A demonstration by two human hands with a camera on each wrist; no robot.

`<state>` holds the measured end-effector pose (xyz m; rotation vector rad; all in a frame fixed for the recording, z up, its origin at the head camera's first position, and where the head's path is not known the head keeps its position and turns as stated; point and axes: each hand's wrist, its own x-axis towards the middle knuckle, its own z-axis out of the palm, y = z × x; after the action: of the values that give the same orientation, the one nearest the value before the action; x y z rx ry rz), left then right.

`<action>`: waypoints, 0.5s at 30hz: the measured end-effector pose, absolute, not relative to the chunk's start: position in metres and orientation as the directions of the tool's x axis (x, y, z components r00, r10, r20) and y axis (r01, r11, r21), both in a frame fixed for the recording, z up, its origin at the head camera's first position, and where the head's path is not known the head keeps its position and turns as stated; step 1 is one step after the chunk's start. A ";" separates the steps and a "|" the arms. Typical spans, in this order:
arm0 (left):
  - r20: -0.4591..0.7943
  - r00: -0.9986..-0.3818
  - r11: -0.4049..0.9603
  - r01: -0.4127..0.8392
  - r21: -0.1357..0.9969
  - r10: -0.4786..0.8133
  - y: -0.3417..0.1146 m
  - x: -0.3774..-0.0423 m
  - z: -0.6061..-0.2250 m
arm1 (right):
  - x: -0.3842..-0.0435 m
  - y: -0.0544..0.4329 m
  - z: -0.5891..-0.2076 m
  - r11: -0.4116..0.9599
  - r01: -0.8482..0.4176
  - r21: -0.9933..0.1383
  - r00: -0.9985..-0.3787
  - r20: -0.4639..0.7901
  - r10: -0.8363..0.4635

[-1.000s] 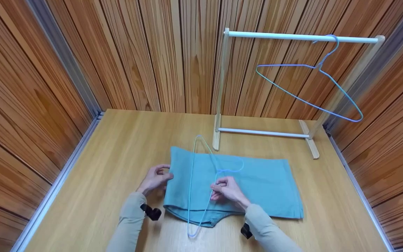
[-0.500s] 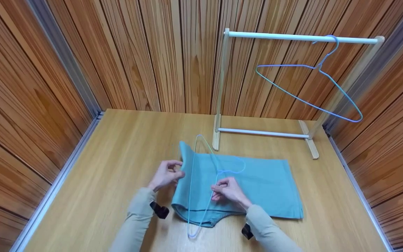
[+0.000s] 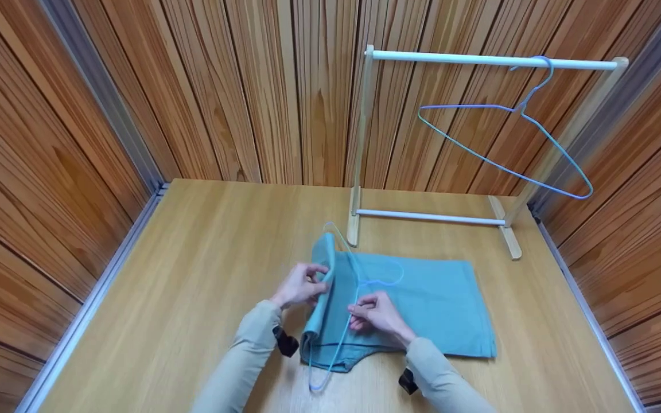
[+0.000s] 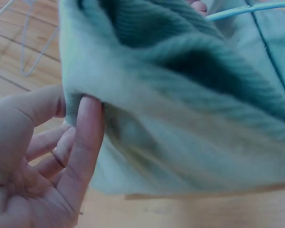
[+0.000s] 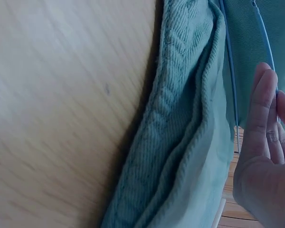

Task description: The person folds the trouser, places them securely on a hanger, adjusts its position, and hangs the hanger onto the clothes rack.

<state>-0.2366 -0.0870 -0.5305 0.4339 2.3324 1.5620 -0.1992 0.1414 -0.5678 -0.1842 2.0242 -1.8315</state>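
Teal folded trousers [image 3: 428, 310] lie on the wooden table, their left end lifted and bent up. My left hand [image 3: 302, 285] pinches that raised edge; in the left wrist view the thumb [image 4: 45, 102] and index finger [image 4: 88, 137] grip the cloth. A thin blue wire hanger [image 3: 340, 346] lies sideways over the trousers, hook to the right. Between thumb and fingertips, my right hand [image 3: 375, 312] holds one of its sloping arms. The lifted cloth hides most of the hanger's long straight bar in the head view.
Behind the trousers stands a wooden garment rack [image 3: 360, 155] with a white top rail [image 3: 451, 58]. A second blue wire hanger [image 3: 479, 163] hangs from the rail. Wood-panelled walls [image 3: 238, 103] enclose the table [image 3: 221, 229] at the back and both sides.
My left hand has moved right, lifting the trousers' left end and bending it over the hanger's straight bar. My right hand and the hanger have stayed almost in place.
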 end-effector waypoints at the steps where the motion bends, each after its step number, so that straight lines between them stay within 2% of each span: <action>1: -0.079 -0.905 0.367 0.089 0.926 0.418 -0.085 -0.242 -0.541 | -0.202 0.143 -0.575 0.127 0.164 -0.978 -0.908 -0.200 -0.367; 4: -0.111 -0.900 0.411 0.080 0.908 0.421 -0.078 -0.246 -0.547 | -0.203 0.144 -0.577 0.115 0.188 -0.975 -0.895 -0.218 -0.390; 11: -0.162 -0.849 0.539 0.161 0.827 0.503 -0.067 -0.249 -0.556 | -0.201 0.144 -0.577 0.143 0.198 -0.970 -0.895 -0.238 -0.377; 15: -0.175 -0.861 0.662 0.223 0.715 0.478 -0.063 -0.237 -0.552 | -0.199 0.144 -0.579 0.112 0.118 -0.987 -0.904 -0.154 -0.398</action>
<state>-0.2374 -0.0627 -0.5516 0.5547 2.5318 1.0221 -0.1987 0.1440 -0.5786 -0.2724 2.0158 -1.8468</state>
